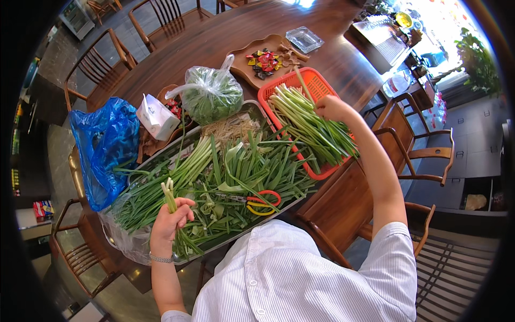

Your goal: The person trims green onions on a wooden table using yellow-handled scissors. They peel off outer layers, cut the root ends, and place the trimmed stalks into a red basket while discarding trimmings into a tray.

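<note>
My left hand (174, 220) is closed around a few short green stalks (169, 195) with pale cut ends, over the near left part of a metal tray (241, 228). At the red plastic basket (270, 105), my right hand (330, 108) pinches a long pale stalk (304, 85) above trimmed green stalks (307, 120) lying in it. The tray holds a bunch of long green stalks with roots (201, 155) and a heap of loose green leaves (257, 173). Scissors with red and yellow handles (261, 202) rest on the leaves.
Beyond the tray are a knotted clear bag of greens (213, 94), a tissue box (158, 116), a blue plastic bag (104, 149), a wooden tray with wrapped sweets (245, 60) and a glass ashtray (304, 39). Wooden chairs (100, 72) stand around the wooden table (173, 64).
</note>
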Demonstrator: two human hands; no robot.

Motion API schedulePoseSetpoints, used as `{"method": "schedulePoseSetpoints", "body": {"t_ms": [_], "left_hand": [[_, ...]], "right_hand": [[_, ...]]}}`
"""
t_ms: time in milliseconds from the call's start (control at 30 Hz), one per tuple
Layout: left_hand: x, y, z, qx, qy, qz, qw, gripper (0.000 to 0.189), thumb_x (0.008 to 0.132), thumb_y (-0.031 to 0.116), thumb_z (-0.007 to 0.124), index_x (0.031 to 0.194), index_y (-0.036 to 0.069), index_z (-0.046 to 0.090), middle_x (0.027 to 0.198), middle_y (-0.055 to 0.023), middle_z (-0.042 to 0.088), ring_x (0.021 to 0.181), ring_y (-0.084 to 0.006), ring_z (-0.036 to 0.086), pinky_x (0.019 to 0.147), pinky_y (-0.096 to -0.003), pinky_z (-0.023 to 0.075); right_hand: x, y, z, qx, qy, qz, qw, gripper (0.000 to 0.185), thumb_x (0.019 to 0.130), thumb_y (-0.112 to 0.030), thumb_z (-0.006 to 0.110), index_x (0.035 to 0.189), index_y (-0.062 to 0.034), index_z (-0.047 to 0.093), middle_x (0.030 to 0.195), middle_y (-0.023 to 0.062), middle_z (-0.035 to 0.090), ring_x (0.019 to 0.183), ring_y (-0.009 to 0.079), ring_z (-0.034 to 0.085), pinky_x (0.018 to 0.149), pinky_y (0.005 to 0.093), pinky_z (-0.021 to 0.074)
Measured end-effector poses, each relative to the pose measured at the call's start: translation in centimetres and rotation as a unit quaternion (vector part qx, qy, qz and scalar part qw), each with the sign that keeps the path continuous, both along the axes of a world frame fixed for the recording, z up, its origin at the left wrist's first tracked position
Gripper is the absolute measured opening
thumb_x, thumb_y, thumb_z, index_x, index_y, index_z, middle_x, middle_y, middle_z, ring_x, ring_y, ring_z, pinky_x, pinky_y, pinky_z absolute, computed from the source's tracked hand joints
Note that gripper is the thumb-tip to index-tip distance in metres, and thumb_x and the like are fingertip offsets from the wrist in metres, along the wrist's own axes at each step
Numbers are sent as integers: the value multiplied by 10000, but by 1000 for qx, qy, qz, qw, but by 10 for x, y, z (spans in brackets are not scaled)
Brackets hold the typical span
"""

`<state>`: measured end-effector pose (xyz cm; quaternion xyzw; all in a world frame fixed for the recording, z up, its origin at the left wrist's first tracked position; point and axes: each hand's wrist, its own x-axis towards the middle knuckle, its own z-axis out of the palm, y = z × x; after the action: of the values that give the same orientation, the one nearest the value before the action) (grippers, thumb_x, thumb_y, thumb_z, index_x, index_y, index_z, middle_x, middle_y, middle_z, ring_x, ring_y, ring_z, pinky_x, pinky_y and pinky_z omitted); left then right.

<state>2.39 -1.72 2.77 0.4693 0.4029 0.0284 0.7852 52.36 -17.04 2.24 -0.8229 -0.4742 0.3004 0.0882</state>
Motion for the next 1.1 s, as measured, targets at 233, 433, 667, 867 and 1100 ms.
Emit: {"method": "schedulePoseSetpoints", "body": {"t_ms": [233, 433, 667, 867, 1100], "left_hand": [[-8, 12, -4, -48, -115, 46, 991, 412, 912, 373, 489, 1143, 32, 508, 949, -59, 575, 662, -48, 480, 462, -181, 328], [10, 19, 5, -97, -189, 86, 974, 407, 948, 309, 412, 1207, -3, 445, 1107, -127, 537, 867, -175, 553, 680, -303, 485], [15, 12, 12, -62, -185, 63, 979, 424, 912, 287, 506, 1218, -3, 458, 1112, -92, 539, 955, -151, 547, 799, -310, 475], [-2, 10, 1, -36, -166, 15, 985, 291, 911, 185, 506, 1142, 10, 521, 1031, -73, 590, 868, -159, 583, 744, -301, 493], [-21, 18, 3, 27, -88, 97, 991, 160, 906, 161, 495, 974, 35, 567, 822, -29, 597, 676, -99, 547, 619, -246, 468]], "right_hand": [[-72, 45, -29, 141, -108, 33, 983, 177, 763, -145, 610, 894, -31, 644, 842, 184, 621, 805, 312, 607, 705, 390, 472], [-282, 70, 10, 302, 298, 119, 898, 209, 743, -80, 653, 947, -33, 644, 799, 120, 570, 724, 234, 572, 650, 314, 467], [-357, 77, 5, 253, 398, -3, 882, 153, 736, -72, 657, 852, 20, 618, 684, 103, 568, 616, 188, 558, 568, 314, 459], [-357, 78, 12, 188, 525, -142, 818, 128, 830, -83, 599, 880, 30, 636, 702, 37, 610, 593, 89, 564, 535, 229, 478], [-340, 70, 6, 242, 566, -258, 744, 142, 845, -133, 609, 838, 8, 598, 711, 16, 587, 617, 85, 559, 567, 226, 481]]}}
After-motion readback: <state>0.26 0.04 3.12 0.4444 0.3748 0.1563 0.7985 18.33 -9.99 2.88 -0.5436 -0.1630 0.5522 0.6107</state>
